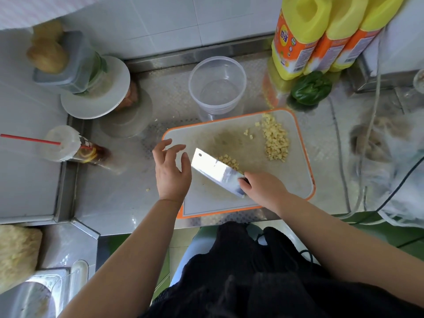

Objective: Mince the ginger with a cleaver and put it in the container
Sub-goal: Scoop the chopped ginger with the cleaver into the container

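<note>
A white cutting board with an orange rim (pixel 307 161) lies on the steel counter. A pile of diced ginger (pixel 276 141) sits at its far right, and a smaller heap of ginger bits (pixel 229 160) lies beside the blade. My right hand (pixel 263 188) grips the handle of the cleaver (pixel 218 172), whose blade rests tilted on the board. To the left of the blade my left hand (pixel 171 169) hovers with fingers spread, holding nothing. A clear round plastic container (pixel 216 88) stands empty just behind the board.
Yellow bottles (pixel 319 33) and a green pepper (pixel 311 90) stand at the back right. At the left are stacked lidded tubs (pixel 96 88) and an iced tea cup with a red straw (pixel 68 146). Cables and a plastic bag (pixel 390 157) lie at the right.
</note>
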